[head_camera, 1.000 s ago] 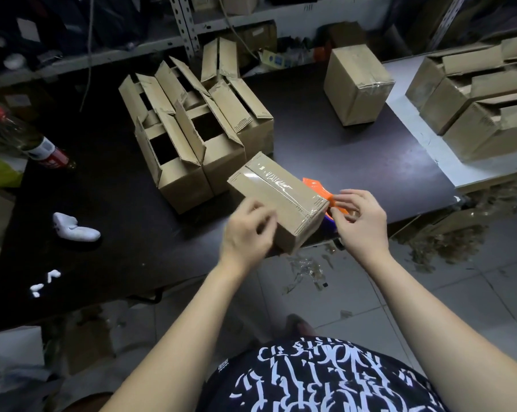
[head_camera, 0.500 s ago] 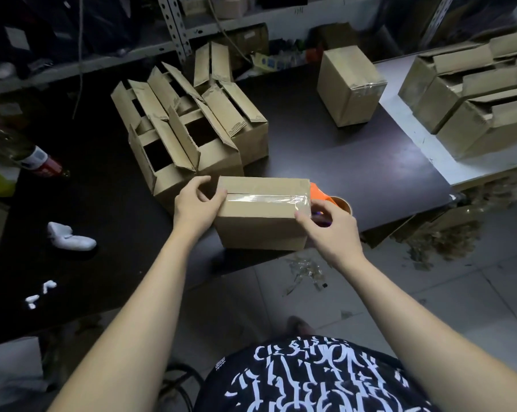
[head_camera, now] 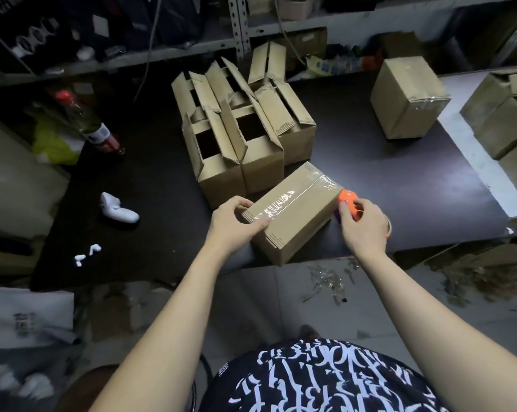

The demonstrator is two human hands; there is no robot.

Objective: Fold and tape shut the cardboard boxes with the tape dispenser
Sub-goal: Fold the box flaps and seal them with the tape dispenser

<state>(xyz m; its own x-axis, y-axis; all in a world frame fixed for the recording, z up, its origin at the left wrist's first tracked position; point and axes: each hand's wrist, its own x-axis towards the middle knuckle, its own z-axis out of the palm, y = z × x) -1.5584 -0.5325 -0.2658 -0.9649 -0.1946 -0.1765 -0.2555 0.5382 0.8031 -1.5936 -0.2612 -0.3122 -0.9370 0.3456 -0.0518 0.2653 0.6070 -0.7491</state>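
Dark tabletop (head_camera: 385, 179) fills the middle of the view, with metal shelves (head_camera: 162, 52) behind it. The left hand (head_camera: 236, 221) grips the near left end of a cardboard box (head_camera: 296, 230); its thumb lies on top and the fingers curl around the end face. The right hand (head_camera: 364, 224) is closed around an orange tape dispenser (head_camera: 348, 197), which touches the far right end of the same box. The two hands are apart, one at each end. This box lies on its long side at the front edge of the tabletop, turned at an angle, and a strip of clear tape (head_camera: 284, 200) runs along the seam of its top. Just behind it stands a group of open boxes (head_camera: 245, 138) with their flaps up, close against each other. Farther to the right, well apart from them, one closed box (head_camera: 406, 99) stands alone, with tape on its side. More boxes (head_camera: 501, 114) lie on a white surface at the right edge. On the left part of the tabletop are a white object (head_camera: 117, 208), some small white pieces (head_camera: 86, 252) and a bottle (head_camera: 85, 117) with a red cap. Below the tabletop edge, the floor (head_camera: 281, 307) carries small scraps of tape.
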